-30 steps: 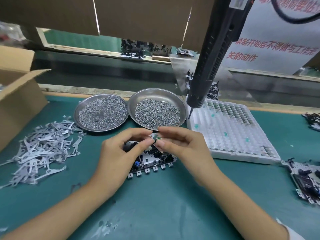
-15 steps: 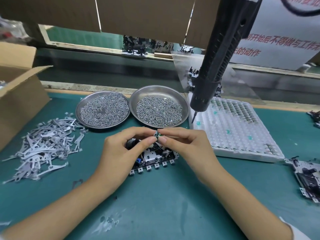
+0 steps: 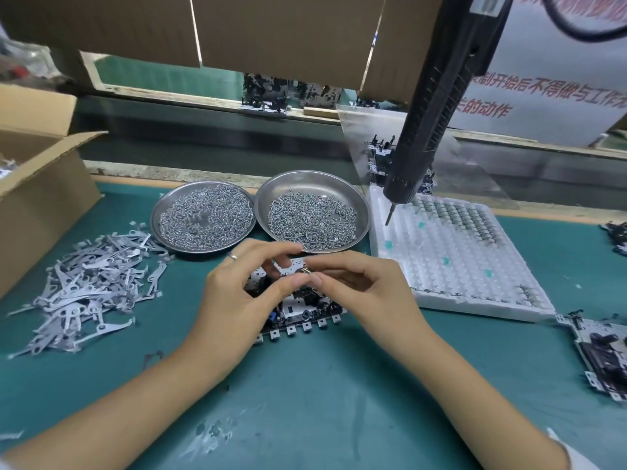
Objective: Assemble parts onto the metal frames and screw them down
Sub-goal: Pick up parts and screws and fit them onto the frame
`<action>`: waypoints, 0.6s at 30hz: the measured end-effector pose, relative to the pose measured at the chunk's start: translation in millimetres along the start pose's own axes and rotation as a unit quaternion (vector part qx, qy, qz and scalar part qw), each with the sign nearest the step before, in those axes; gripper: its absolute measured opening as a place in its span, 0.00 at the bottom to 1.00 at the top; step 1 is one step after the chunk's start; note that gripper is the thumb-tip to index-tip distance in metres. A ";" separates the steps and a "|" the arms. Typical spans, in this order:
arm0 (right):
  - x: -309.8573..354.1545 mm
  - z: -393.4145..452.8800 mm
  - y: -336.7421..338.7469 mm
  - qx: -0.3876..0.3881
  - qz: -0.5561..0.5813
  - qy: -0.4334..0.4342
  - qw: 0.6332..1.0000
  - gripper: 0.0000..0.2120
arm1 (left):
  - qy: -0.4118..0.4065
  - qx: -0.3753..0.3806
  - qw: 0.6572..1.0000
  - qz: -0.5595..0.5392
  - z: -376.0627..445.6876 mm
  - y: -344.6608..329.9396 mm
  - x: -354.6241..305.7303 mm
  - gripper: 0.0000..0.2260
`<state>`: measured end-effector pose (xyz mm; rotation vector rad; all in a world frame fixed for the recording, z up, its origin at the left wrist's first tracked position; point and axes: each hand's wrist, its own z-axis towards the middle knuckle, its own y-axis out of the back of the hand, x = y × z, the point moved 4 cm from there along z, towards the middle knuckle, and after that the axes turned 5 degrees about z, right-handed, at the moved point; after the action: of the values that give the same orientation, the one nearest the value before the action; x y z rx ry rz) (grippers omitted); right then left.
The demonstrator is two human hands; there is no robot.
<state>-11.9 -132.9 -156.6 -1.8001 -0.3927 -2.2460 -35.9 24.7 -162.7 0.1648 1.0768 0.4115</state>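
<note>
Over the metal frame (image 3: 298, 310), both hands still pinching small part (image 3: 306, 271), unchanged

**Red Chinese print on the white sign**

The only readable writing is on the white sign (image 3: 556, 79) at the upper right, behind the hanging screwdriver (image 3: 437, 106). It carries red Chinese characters in slanted lines. The middle line reads "制开始后不得做与工作", cut off at the left by the screwdriver and at the right by the picture's edge. The line below reads "的动作", its start also hidden by the screwdriver. A top line of red characters is cropped and too partial to read. A pale label (image 3: 488, 5) on the screwdriver's upper body is too blurred to read.
</note>
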 end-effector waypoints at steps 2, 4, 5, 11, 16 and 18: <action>1.3 0.0 0.7 0.002 -0.014 0.017 1.000 0.09 | 0.001 -0.005 1.000 0.011 0.1 1.0 0.2 0.16; 1.8 0.1 0.9 0.005 -0.018 0.029 0.999 0.09 | 0.002 -0.005 1.000 0.018 0.4 1.5 0.4 0.17; 2.1 0.2 0.8 0.006 -0.021 0.035 0.999 0.10 | 0.002 -0.004 1.000 0.021 0.4 1.9 0.2 0.17; 2.2 -1.8 0.0 0.000 -0.115 0.090 0.989 0.09 | -0.012 0.027 0.997 0.072 -1.4 6.5 -4.2 0.16; -1.0 -5.8 -7.2 0.045 -0.254 0.158 0.953 0.07 | -0.015 0.047 0.995 0.084 -9.0 20.1 -0.8 0.11; -2.0 -7.9 -11.4 0.069 -0.299 0.200 0.931 0.06 | 0.003 0.040 0.997 0.066 -11.2 25.5 2.5 0.09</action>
<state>-22.7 -125.0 -160.9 -1.2049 -1.0983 -2.8021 -51.0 48.3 -161.7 0.3064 1.0932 0.4883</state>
